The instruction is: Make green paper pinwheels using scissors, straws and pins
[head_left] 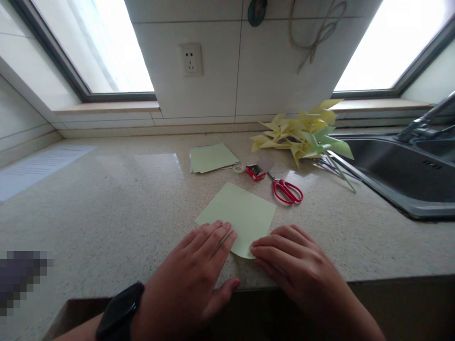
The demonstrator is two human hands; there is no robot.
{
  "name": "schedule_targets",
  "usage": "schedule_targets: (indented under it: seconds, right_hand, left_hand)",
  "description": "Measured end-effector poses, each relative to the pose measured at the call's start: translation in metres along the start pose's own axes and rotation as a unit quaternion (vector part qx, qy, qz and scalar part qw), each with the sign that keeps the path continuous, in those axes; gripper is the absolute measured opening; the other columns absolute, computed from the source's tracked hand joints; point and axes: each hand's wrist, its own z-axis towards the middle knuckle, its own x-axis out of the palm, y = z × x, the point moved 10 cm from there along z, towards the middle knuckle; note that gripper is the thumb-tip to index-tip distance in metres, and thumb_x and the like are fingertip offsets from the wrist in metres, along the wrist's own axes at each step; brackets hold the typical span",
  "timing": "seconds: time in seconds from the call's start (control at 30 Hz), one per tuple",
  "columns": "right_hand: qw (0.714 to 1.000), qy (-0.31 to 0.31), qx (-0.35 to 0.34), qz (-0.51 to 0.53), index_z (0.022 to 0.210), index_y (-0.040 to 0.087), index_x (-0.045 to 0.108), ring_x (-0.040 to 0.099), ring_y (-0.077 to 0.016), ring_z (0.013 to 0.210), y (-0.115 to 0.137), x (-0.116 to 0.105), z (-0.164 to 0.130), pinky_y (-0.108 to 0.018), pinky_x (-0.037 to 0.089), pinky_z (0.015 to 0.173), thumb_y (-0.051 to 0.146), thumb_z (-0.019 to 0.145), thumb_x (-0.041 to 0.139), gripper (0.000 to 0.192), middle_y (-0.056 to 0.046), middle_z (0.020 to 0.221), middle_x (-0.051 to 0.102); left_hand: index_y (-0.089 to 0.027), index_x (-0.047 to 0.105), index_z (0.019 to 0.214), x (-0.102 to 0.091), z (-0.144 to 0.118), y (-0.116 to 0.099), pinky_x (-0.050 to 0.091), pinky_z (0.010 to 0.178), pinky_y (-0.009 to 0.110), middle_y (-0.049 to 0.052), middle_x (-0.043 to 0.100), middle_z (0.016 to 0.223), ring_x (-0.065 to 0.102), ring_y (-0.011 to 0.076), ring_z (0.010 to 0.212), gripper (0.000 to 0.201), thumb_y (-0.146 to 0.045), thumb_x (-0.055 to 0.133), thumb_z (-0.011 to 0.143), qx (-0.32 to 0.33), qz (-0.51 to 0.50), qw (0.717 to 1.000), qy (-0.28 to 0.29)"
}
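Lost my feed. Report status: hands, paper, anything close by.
Left hand and right hand flat, pressing near corner of green paper sheet. Sheet on countertop. Red scissors lie beyond, apart.

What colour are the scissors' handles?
Red, seen in the head view: the scissors lie on the counter beyond the right hand.

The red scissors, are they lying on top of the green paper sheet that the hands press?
No, the red scissors lie on the bare counter, apart from the green paper sheet and to its right.
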Motion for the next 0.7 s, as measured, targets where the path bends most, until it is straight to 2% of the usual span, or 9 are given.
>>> schedule_targets:
  seconds: [0.1, 0.27, 0.37, 0.47, 0.57, 0.7]
  right_hand:
    - [0.999, 0.034, 0.02, 0.0, 0.099, 0.023, 0.069, 0.06, -0.0184, 0.085, -0.003, 0.007, 0.008, -0.036, 0.044, 0.08, 0.022, 0.097, 0.063, 0.007, 0.0, 0.096, 0.074]
    - [0.994, 0.099, 0.04, 0.011, 0.096, 0.023, 0.069, 0.061, -0.0193, 0.087, -0.007, 0.019, 0.022, -0.036, 0.047, 0.082, 0.021, 0.097, 0.06, 0.01, -0.001, 0.094, 0.072]
    - [0.995, 0.077, 0.046, 0.035, 0.098, 0.023, 0.069, 0.062, -0.0191, 0.089, -0.01, 0.016, 0.021, -0.037, 0.048, 0.085, 0.022, 0.098, 0.06, 0.01, -0.002, 0.095, 0.072]
    - [0.997, 0.036, 0.036, 0.054, 0.099, 0.022, 0.069, 0.062, -0.0182, 0.086, -0.01, 0.01, 0.016, -0.035, 0.048, 0.08, 0.021, 0.097, 0.061, 0.008, -0.003, 0.094, 0.072]
    - [0.997, 0.034, 0.021, 0.06, 0.098, 0.022, 0.068, 0.061, -0.0176, 0.082, -0.007, 0.01, 0.015, -0.034, 0.048, 0.076, 0.019, 0.096, 0.062, 0.007, -0.002, 0.089, 0.072]
    - [0.996, 0.047, 0.025, 0.075, 0.095, 0.021, 0.066, 0.061, -0.0171, 0.078, -0.007, 0.012, 0.017, -0.033, 0.048, 0.075, 0.018, 0.097, 0.059, 0.009, -0.002, 0.084, 0.07]
  left_hand:
    - [-0.013, 0.041, 0.152, 0.0, -0.001, 0.002, 0.046, 0.113, 0.054, 0.017, 0.048, 0.155, 0.045, 0.0336, 0.142, 0.065, -0.048, 0.051, 0.098, -0.01, 0.009, 1.0, -0.013]
    - [-0.01, 0.036, 0.154, 0.001, -0.002, 0.006, 0.045, 0.114, 0.054, 0.018, 0.041, 0.159, 0.04, 0.0333, 0.146, 0.071, -0.05, 0.051, 0.097, -0.017, 0.014, 0.999, -0.027]
    - [-0.01, 0.036, 0.153, -0.001, -0.002, 0.004, 0.046, 0.114, 0.053, 0.018, 0.039, 0.16, 0.039, 0.0326, 0.147, 0.069, -0.045, 0.054, 0.096, -0.004, 0.005, 0.999, -0.032]
    - [-0.012, 0.041, 0.15, -0.002, 0.0, -0.002, 0.047, 0.114, 0.051, 0.015, 0.044, 0.157, 0.044, 0.0306, 0.144, 0.063, -0.037, 0.058, 0.095, 0.027, -0.021, 0.999, -0.024]
    - [-0.013, 0.047, 0.147, -0.004, 0.003, -0.003, 0.046, 0.115, 0.05, 0.015, 0.05, 0.153, 0.048, 0.0304, 0.141, 0.059, -0.03, 0.06, 0.092, 0.034, -0.041, 0.998, -0.023]
    - [-0.012, 0.046, 0.147, -0.005, 0.006, -0.003, 0.047, 0.114, 0.047, 0.016, 0.05, 0.153, 0.048, 0.0304, 0.141, 0.066, -0.031, 0.063, 0.087, 0.038, -0.027, 0.999, -0.026]
